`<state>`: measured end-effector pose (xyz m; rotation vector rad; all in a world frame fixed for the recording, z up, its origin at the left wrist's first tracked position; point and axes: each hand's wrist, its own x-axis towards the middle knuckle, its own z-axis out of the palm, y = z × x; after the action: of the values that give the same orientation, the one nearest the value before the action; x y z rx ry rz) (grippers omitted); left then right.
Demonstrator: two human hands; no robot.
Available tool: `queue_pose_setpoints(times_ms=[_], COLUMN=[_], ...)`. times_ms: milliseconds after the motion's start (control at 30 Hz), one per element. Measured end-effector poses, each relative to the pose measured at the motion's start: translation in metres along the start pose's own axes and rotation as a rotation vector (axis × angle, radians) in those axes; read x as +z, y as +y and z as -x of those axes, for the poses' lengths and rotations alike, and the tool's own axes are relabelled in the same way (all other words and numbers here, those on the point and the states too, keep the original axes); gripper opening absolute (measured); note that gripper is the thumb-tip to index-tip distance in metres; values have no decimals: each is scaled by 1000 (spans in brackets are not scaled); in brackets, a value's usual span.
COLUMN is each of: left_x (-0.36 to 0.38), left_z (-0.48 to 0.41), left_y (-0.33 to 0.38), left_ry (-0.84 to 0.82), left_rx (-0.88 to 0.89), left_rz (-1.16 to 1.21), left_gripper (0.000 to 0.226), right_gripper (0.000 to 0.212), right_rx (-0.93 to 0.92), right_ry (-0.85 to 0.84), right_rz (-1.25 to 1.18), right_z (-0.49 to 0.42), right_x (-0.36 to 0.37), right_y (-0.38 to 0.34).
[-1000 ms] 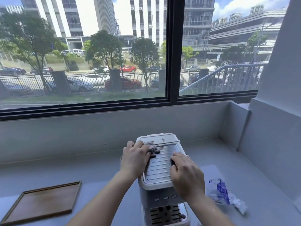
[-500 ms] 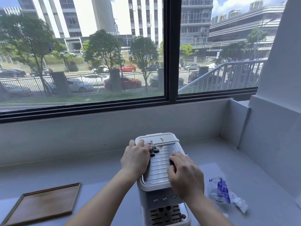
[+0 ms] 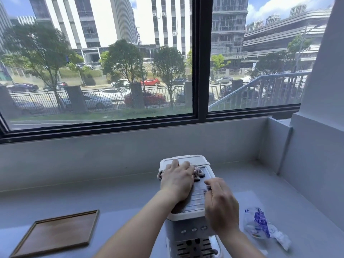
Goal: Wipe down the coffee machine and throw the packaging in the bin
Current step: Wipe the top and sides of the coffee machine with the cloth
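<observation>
A small white coffee machine [image 3: 188, 230] stands on the grey counter, with a ribbed metal top plate [image 3: 200, 192] and three buttons on its front. My left hand [image 3: 176, 180] lies flat on the back of that top and presses a grey-pink cloth [image 3: 199, 173], which bunches out beside my fingers. My right hand [image 3: 221, 203] rests on the right front part of the top, fingers bent, steadying the machine. Crumpled clear packaging with blue print [image 3: 260, 224] lies on the counter to the right of the machine.
A brown wooden tray [image 3: 55, 232] lies flat on the counter at the front left. A low grey wall under a large window [image 3: 130, 144] runs behind the machine. A white wall [image 3: 316, 164] closes the right side.
My left hand has slid the cloth from the left edge toward the back middle of the machine's top. My right hand stays on the right side.
</observation>
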<state>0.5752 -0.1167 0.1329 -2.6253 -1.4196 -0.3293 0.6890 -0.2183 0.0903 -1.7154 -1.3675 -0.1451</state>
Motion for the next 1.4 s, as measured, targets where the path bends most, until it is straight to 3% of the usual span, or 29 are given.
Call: queue_pose_setpoints(times_ms=[167, 333, 500, 867, 1033, 1167, 1400], left_x=[7, 0, 7, 9, 16, 4, 8], left_z=[12, 4, 11, -19, 1, -26, -60], left_y=[-20, -24, -13, -33, -40, -46, -7], left_ry=[29, 5, 17, 61, 98, 34, -31], left_rx=[147, 79, 212, -184, -107, -215, -40], left_rz=[57, 37, 97, 33, -35, -19, 30], left_gripper=[36, 35, 42, 35, 31, 33, 34], right_gripper=[21, 18, 10, 5, 6, 9, 8], right_rx=[-44, -65, -78, -75, -88, -103, -63], right_ry=[-14, -58, -81, -52, -28, -7, -7], right_rz=[60, 138, 163, 140, 121, 114, 95], right_z=[1, -3, -2, -2, -3, -3, -3], right_x=[0, -2, -1, -1, -1, 1, 1], right_y=[0, -3, -1, -2, -1, 0, -1])
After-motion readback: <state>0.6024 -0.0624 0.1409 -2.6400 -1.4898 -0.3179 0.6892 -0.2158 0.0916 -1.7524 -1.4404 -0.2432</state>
